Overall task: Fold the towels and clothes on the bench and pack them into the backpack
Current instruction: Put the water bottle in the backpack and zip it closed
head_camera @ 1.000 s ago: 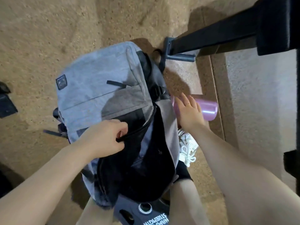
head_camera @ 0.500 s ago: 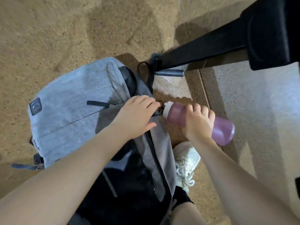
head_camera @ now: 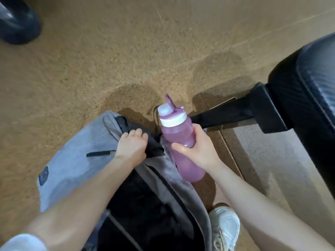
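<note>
A grey backpack [head_camera: 76, 163] stands on the floor in front of me, its main compartment unzipped and dark inside. My left hand [head_camera: 131, 146] grips the black top edge of the backpack by its side pocket. My right hand [head_camera: 198, 149] grips a pink water bottle [head_camera: 178, 136] with a white and pink flip cap. The bottle is lifted off the floor and nearly upright, right beside the backpack's top right corner. No towels or clothes can be made out here.
The black padded bench [head_camera: 308, 91] and its black frame leg [head_camera: 226, 113] stand at the right. A dark round object [head_camera: 18, 20] lies at the top left. My white sneaker [head_camera: 224, 225] is on the speckled floor at the bottom right.
My right hand has picked the pink bottle up from the floor and turned it upright. My left hand moved from the zipper opening to the top edge of the backpack.
</note>
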`<state>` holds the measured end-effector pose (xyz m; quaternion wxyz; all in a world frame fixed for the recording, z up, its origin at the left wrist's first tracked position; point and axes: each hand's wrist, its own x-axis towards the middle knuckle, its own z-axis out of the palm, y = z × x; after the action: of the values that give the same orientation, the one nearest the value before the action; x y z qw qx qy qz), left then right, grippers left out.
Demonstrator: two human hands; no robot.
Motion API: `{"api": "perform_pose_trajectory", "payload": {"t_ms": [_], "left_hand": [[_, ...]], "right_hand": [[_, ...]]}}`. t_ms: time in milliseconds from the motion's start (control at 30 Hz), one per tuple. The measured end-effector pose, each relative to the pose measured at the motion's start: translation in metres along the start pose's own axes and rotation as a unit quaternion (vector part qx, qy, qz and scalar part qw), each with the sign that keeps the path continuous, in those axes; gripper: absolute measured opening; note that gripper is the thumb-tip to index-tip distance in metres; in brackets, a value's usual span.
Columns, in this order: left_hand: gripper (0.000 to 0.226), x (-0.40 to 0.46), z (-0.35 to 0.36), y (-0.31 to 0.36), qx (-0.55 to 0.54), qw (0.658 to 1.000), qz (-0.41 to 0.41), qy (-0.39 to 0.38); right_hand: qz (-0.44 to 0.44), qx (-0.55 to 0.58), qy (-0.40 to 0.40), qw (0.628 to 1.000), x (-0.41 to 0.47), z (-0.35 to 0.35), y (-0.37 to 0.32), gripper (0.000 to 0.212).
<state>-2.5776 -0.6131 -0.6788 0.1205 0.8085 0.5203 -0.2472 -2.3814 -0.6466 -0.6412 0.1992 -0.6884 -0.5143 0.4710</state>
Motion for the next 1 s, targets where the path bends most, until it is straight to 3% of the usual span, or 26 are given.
{"api": "perform_pose_trajectory", "payload": {"t_ms": [100,167,200,300,367,433,533,667,833,933,1000], "left_hand": [[0.051,0.005,-0.007,-0.048,-0.034,0.998,-0.042,0.018],[0.066,0.002,-0.009,-0.068,-0.163,0.985,-0.021,0.058],[0.073,-0.002,-0.011,-0.073,-0.273,0.959,0.014,0.08],[0.084,-0.021,-0.029,-0.067,-0.525,0.827,0.149,0.135],[0.085,-0.03,-0.04,-0.059,-0.562,0.787,0.183,0.175],[0.083,-0.034,-0.046,-0.053,-0.567,0.775,0.194,0.201],[0.081,-0.036,-0.043,-0.049,-0.554,0.783,0.198,0.204],[0.077,-0.038,-0.036,-0.059,-0.459,0.836,0.202,0.221],[0.076,-0.035,-0.023,-0.081,-0.15,0.918,0.184,0.317],[0.074,-0.035,-0.025,-0.072,-0.057,0.924,0.19,0.326],[0.074,-0.035,-0.028,-0.061,-0.043,0.92,0.198,0.337]], "right_hand": [[-0.041,0.032,-0.02,0.998,0.015,0.007,-0.026,0.056],[-0.068,0.06,-0.034,0.995,0.019,0.01,-0.039,0.059],[-0.086,0.076,-0.043,0.992,0.02,0.01,-0.043,0.062],[-0.141,0.104,-0.064,0.982,0.019,0.01,-0.056,0.071],[-0.154,0.121,-0.087,0.977,0.014,0.01,-0.06,0.075],[-0.155,0.127,-0.111,0.973,0.007,0.009,-0.063,0.077],[-0.15,0.121,-0.144,0.971,0.001,0.007,-0.06,0.075],[-0.112,0.038,-0.19,0.975,-0.003,-0.014,-0.044,0.084],[-0.04,0.133,-0.12,0.983,-0.002,-0.057,-0.04,0.062],[-0.072,-0.037,-0.123,0.989,-0.004,-0.042,-0.059,0.034],[-0.134,-0.219,-0.144,0.956,0.001,-0.019,-0.069,0.058]]}}
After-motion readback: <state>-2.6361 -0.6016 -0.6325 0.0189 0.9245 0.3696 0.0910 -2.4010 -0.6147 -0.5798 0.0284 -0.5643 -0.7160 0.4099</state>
